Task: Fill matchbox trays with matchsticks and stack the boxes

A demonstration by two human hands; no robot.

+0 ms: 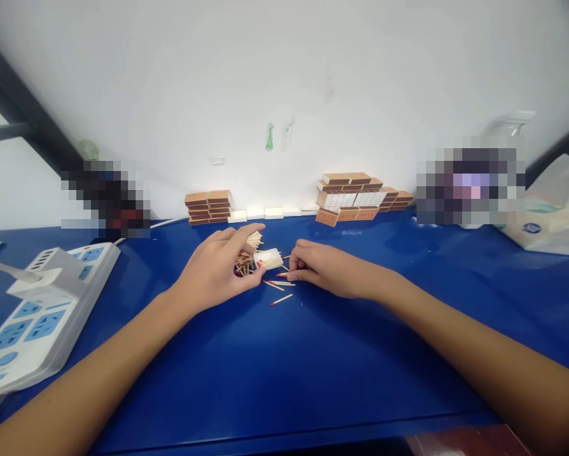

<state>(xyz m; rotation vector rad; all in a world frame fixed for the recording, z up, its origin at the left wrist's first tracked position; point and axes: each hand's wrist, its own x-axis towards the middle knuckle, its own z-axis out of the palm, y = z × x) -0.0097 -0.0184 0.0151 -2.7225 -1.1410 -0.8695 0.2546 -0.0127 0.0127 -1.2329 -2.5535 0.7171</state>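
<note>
A small white matchbox tray (pixel 271 257) with several matches in it sits on the blue table in front of me. My left hand (pixel 220 266) curves around its left side, thumb at the tray's near edge and index finger raised above it; the other fingertips are hidden. Behind that hand lies a pile of loose matches (pixel 244 263), partly covered. Just right of the tray, my right hand (pixel 319 269) is closed in a pinch on red-tipped matches (pixel 283 275). A single loose match (pixel 281 299) and a few others lie on the table nearer to me.
Stacked matchboxes (pixel 209 208) stand at the wall on the left, with a larger matchbox stack (pixel 350 197) on the right. White trays (pixel 256 213) line up between them. A power strip (pixel 51 316) occupies the left; a plastic bag (pixel 554 215) lies far right.
</note>
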